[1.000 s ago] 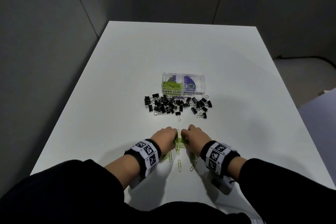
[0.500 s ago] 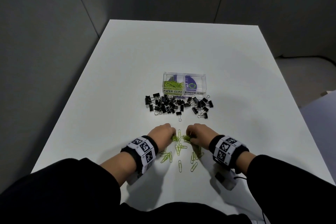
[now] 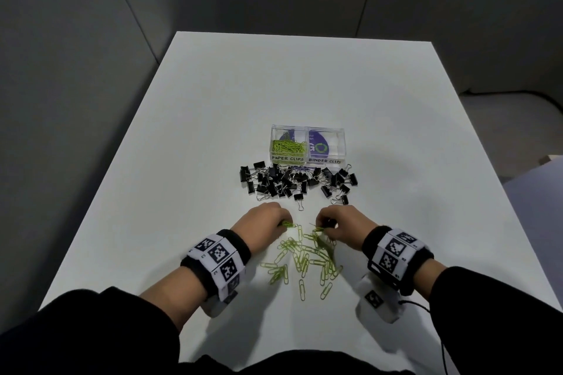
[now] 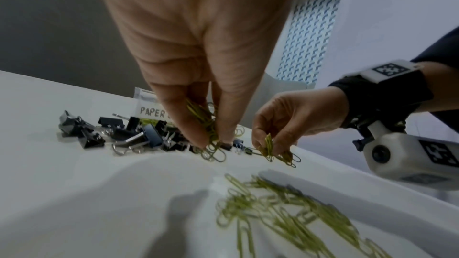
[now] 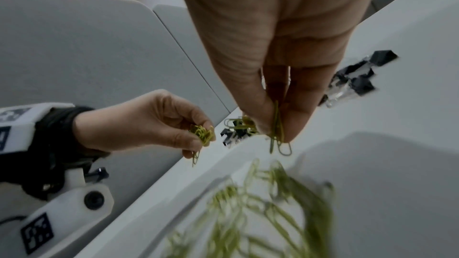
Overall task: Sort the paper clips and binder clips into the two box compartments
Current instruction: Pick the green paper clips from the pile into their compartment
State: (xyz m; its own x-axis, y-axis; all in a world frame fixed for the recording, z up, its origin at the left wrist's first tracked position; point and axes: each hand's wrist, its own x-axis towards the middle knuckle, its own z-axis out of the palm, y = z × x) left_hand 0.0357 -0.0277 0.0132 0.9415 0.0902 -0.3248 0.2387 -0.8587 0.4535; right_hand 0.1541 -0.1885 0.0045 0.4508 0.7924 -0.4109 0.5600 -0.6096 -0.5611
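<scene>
A clear two-compartment box [image 3: 307, 160] stands mid-table; its left side, labelled PAPER CLIPS, holds green paper clips [image 3: 288, 147], and the right side, labelled BINDER CLIPS, shows none. Black binder clips [image 3: 292, 181] lie heaped just in front of it. Loose green paper clips [image 3: 304, 259] are scattered near me. My left hand [image 3: 281, 224] pinches a bunch of green paper clips [image 4: 207, 125] just above the table. My right hand [image 3: 320, 227] pinches a few green paper clips [image 5: 277, 132] beside it, a short gap between the hands.
The white table [image 3: 182, 161] has bare surface to the left, right and behind the box. Grey partition walls [image 3: 76, 70] enclose it at the back and left. Wrist-worn cameras hang below both forearms.
My hands, together over the paper clip pile a second ago, have parted and lifted slightly, each holding a pinch of clips. More of the scattered pile is uncovered between my wrists.
</scene>
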